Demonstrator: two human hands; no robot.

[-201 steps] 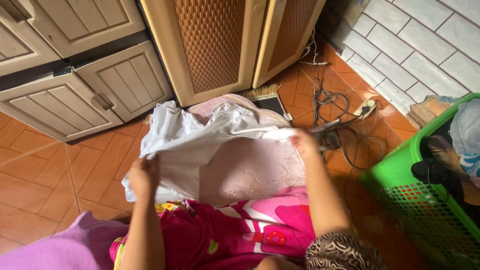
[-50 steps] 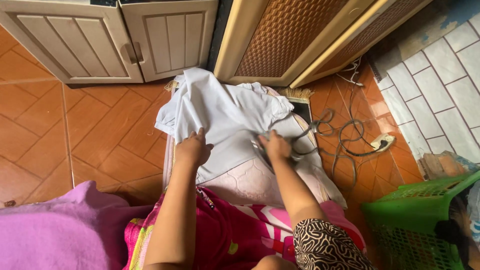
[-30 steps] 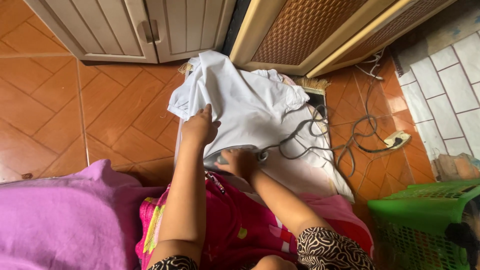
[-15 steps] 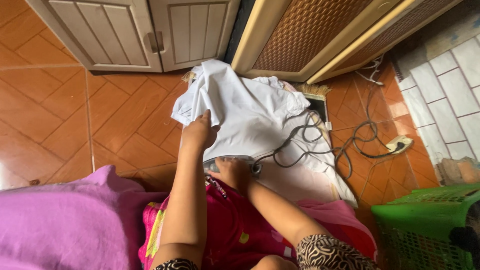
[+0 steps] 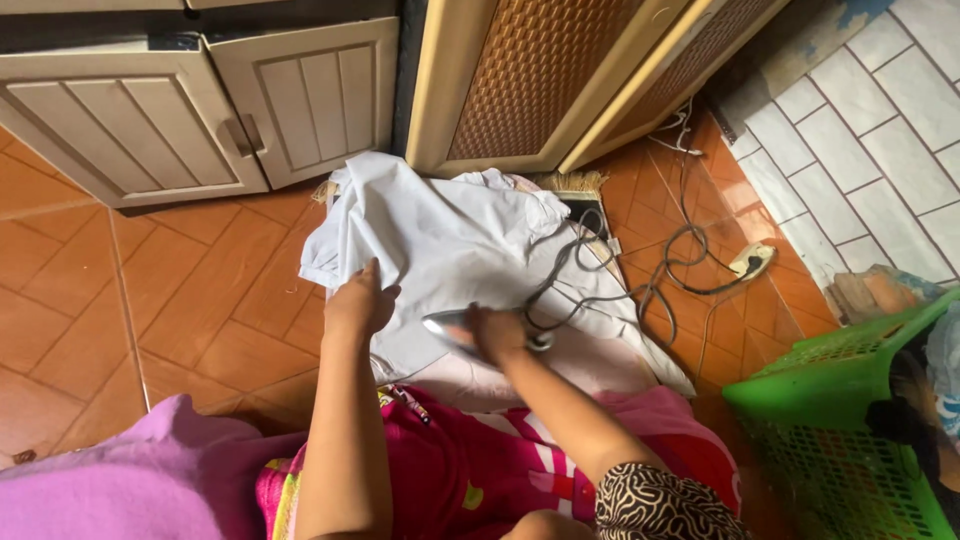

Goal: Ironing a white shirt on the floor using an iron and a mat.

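A white garment (image 5: 440, 235) lies spread on a pale pink padded mat (image 5: 590, 362) on the floor. My left hand (image 5: 358, 302) rests flat on the garment's left edge, fingers apart. My right hand (image 5: 497, 332) is closed around the handle of a silver clothes iron (image 5: 448, 327), which sits on the garment's near part. The iron's grey cord (image 5: 585, 270) loops across the cloth to a white power strip (image 5: 750, 263) on the tiles at the right.
Cream cabinet doors (image 5: 190, 120) and a wicker-panelled cupboard (image 5: 540, 80) stand just behind the mat. A green laundry basket (image 5: 850, 430) with clothes sits at the right. A purple blanket (image 5: 130, 480) lies at lower left. Orange floor tiles (image 5: 150, 290) surround the mat.
My right hand has slid the iron a little to the right over the garment's near part. My left hand stays pressed on the cloth's left edge. The view has shifted.
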